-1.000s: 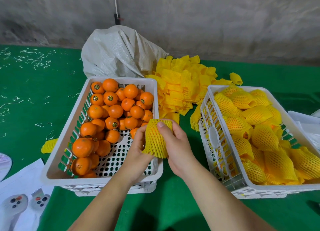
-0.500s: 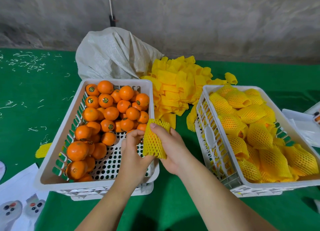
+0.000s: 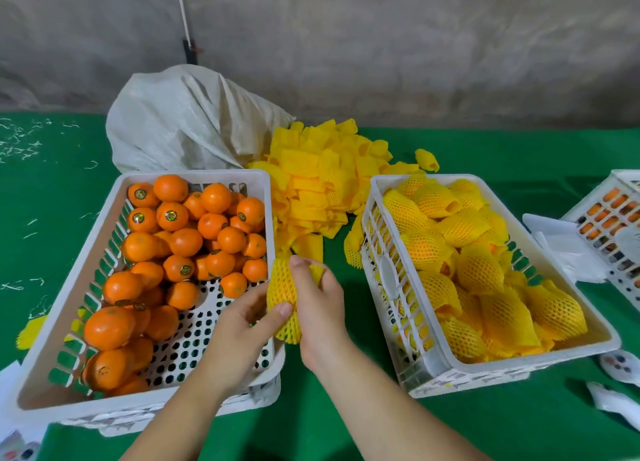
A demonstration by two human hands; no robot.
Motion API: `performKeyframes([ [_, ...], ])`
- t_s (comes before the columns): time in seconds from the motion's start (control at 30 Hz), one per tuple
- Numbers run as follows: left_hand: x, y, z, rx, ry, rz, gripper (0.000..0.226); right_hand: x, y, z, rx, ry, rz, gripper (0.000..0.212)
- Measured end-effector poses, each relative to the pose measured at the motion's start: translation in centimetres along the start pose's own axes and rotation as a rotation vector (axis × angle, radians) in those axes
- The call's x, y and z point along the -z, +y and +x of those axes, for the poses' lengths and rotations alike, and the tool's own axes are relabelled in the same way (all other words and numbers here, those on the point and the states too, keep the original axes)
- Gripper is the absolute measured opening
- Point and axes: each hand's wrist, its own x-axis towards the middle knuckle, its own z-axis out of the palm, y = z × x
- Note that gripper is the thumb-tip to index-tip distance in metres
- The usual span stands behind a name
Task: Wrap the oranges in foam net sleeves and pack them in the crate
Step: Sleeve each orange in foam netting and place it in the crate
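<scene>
Both hands hold one yellow foam net sleeve (image 3: 282, 289) above the gap between two white crates. My left hand (image 3: 242, 325) pinches its lower part with the thumb on the front. My right hand (image 3: 317, 304) grips it from the right, index finger over the top. Whether an orange is inside the sleeve is hidden. The left crate (image 3: 104, 218) holds several bare oranges (image 3: 185, 240). The right crate (image 3: 485, 365) holds several sleeved oranges (image 3: 479, 270).
A heap of loose yellow sleeves (image 3: 322, 180) lies behind the gap, beside a grey-white sack (image 3: 183, 121). A third crate (image 3: 620, 225) and white papers (image 3: 561, 242) sit at the right edge. The table is covered in green cloth (image 3: 52, 201).
The view has swung left and down a little. My left hand has slid down the sleeve and now pinches its lower part; the sleeve stays between the crates.
</scene>
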Motion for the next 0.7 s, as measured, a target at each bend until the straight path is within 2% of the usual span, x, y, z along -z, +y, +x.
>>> performKeyframes([
  [0.13, 0.7, -0.6, 0.4, 0.035, 0.153, -0.16, 0.061, -0.5, 1.4, 0.0, 0.117, -0.041, 0.015, 0.083],
  [0.2, 1.1, -0.6, 0.6, 0.038, 0.207, -0.203, 0.065, -1.1, 2.4, -0.1, 0.141, -0.103, 0.0, 0.097],
  [0.37, 1.1, -0.1, 0.1, 0.015, 0.216, -0.256, 0.051, -0.9, 2.6, 0.1, 0.105, -0.216, 0.0, 0.096],
  [0.47, 0.9, 0.1, -0.2, 0.005, 0.161, -0.17, 0.04, -0.8, 2.1, 0.7, 0.048, -0.165, 0.016, 0.087],
  [0.57, 0.3, 0.4, -0.4, -0.036, 0.142, -0.001, 0.042, -0.5, 1.8, 1.1, 0.009, -0.109, 0.081, 0.074],
  [0.63, 0.2, 0.4, -0.4, -0.06, 0.179, 0.138, 0.036, 0.4, 1.0, 1.2, -0.002, -0.065, 0.103, 0.075],
  [0.7, 0.3, 0.1, -0.4, -0.054, 0.189, 0.211, 0.03, 1.9, -0.5, 1.8, -0.028, 0.006, 0.133, 0.089],
])
